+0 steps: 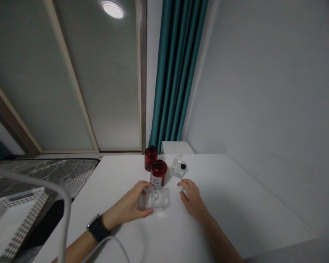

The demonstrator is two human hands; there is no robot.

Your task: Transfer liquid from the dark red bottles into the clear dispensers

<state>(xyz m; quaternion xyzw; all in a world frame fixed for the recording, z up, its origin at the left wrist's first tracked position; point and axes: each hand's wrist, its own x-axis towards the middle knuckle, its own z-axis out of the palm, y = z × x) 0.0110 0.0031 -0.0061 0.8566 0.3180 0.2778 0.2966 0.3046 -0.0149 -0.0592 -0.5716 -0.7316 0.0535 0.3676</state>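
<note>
My left hand, with a dark watch on its wrist, grips a clear square glass bottle from its left side, thumb near me and fingers at the back. A round opening shows on the bottle's top. My right hand pinches a small clear piece; its exact kind I cannot make out. Just behind the glass bottle stands a dark red bottle with a white label, and a second dark red bottle is farther back. Another clear bottle stands to their right, a black round cap by it.
Everything rests on a white table. A white cable arcs across the left foreground. A white perforated basket is below, left of the table. Behind are a white cabinet and a teal curtain; a wall borders the right.
</note>
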